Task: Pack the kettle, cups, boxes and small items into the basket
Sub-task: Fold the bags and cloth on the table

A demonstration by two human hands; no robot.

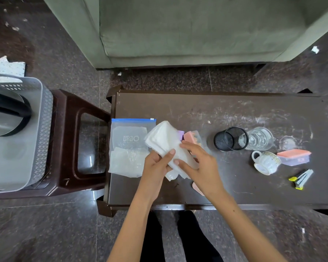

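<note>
One item, the kettle (6, 118), sits packed in the grey basket (40, 140) at frame left; both hands (155, 163) (199, 163) pinch white wrapping (167, 144) at centre, teacup (267, 163), glass (259, 138), mesh holder (230, 138), lidded box (294, 156) unpacked at right.

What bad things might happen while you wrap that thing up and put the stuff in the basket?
The white wrapping looks loose in both hands, so whatever is inside may slip out. The glass and the teacup lie tipped on the table and might roll or chip. The basket sits on a stool with the kettle inside; fragile things could knock against it.
</note>
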